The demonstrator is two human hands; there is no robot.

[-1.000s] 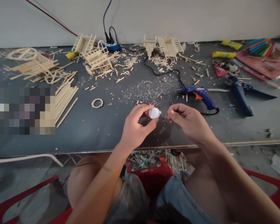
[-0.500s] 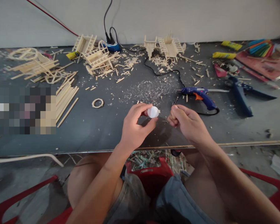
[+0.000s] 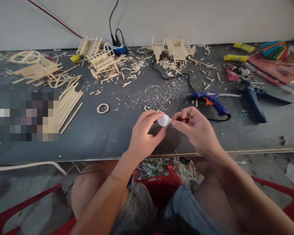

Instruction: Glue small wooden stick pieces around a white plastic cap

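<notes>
Between thumb and fingers, my left hand [image 3: 144, 132] holds a small white round disc [image 3: 163, 120] by its edges, above the front of the table. A tiny pale piece [image 3: 171, 120], which looks like a bit of wooden stick, juts from the disc's right edge. My right hand [image 3: 197, 129] pinches this piece between thumb and index finger. Left of my hands lies a small ring of pale wood [image 3: 103, 108]. Behind my right hand rests a blue glue gun [image 3: 205, 96] with an orange trigger, its nozzle pointing left.
Stick-built miniature furniture [image 3: 178, 49] and offcuts line the back. A bundle of sticks [image 3: 70, 106] lies left, beside a blurred-out patch. At right are a dark blue plier-like tool [image 3: 253, 101], yellow tubes [image 3: 236, 58] and coloured sticks [image 3: 273, 50]. A black cord [image 3: 171, 77] crosses the table.
My right hand has moved left from a closed position apart from the disc, and its fingertips now meet the tiny piece. My left hand has shifted slightly right with the disc.
</notes>
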